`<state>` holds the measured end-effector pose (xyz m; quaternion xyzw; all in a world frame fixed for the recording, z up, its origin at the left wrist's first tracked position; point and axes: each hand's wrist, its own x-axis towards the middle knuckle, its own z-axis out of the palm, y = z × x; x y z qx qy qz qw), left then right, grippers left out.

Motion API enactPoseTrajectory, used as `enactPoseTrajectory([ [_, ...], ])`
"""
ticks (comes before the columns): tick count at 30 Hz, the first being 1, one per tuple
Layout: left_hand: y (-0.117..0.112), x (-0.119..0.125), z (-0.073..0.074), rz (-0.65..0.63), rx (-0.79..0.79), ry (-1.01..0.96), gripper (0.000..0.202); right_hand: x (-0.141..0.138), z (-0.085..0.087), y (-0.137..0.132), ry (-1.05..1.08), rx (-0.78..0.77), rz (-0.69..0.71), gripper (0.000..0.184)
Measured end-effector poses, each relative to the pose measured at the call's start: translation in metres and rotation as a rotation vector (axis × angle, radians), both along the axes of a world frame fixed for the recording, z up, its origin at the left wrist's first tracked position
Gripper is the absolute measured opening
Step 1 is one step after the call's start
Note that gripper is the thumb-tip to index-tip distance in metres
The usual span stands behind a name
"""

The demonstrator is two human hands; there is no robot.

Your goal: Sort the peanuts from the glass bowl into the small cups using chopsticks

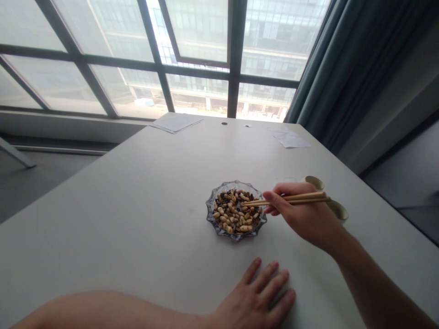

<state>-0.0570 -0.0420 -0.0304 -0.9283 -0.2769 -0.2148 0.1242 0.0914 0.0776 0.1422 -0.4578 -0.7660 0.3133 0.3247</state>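
Note:
A pair of wooden chopsticks (pixel 305 197) is held in my right hand (pixel 302 217), fingers closed around them. Their tips reach into a scalloped glass bowl (pixel 212 224), among a mix of peanuts and dark seeds (pixel 233 212). Whether the tips pinch a piece is too small to tell. My left hand (pixel 255 297) lies flat on the table in front of the bowl, fingers spread, holding nothing.
Beyond my right hand sit two greenish cups or bowls (pixel 313 183), partly hidden by it. A clear rim shows beside them. Paper sheets (pixel 176 122) lie at the far left of the white table (pixel 120 205), and another sheet (pixel 290 137) at the far right.

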Motion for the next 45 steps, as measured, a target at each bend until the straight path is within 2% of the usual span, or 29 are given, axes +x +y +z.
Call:
enactPoseTrajectory([
  [4, 0.0, 0.0, 0.001, 0.005, 0.013, -0.01, 0.029, -0.005, -0.009, 0.004, 0.064, -0.14, 0.03, 0.025],
  [7, 0.0, 0.0, 0.001, 0.009, 0.014, -0.018, 0.028, -0.008, -0.016, 0.006, 0.089, -0.171, 0.035, 0.026],
  [16, 0.001, 0.0, 0.001, 0.007, 0.026, -0.012, 0.028, -0.01, -0.019, 0.007, 0.058, -0.072, 0.025, 0.036],
  [23, 0.0, 0.0, 0.0, 0.004, -0.006, 0.009, 0.03, -0.008, -0.021, 0.006, 0.047, -0.033, -0.018, 0.034],
  [33, 0.0, -0.001, 0.003, 0.005, -0.011, 0.023, 0.03, -0.011, -0.02, 0.006, 0.085, -0.162, 0.016, 0.032],
  [45, -0.001, 0.001, -0.002, 0.01, 0.004, -0.007, 0.029, -0.012, -0.023, 0.005, 0.043, -0.059, 0.034, 0.036],
])
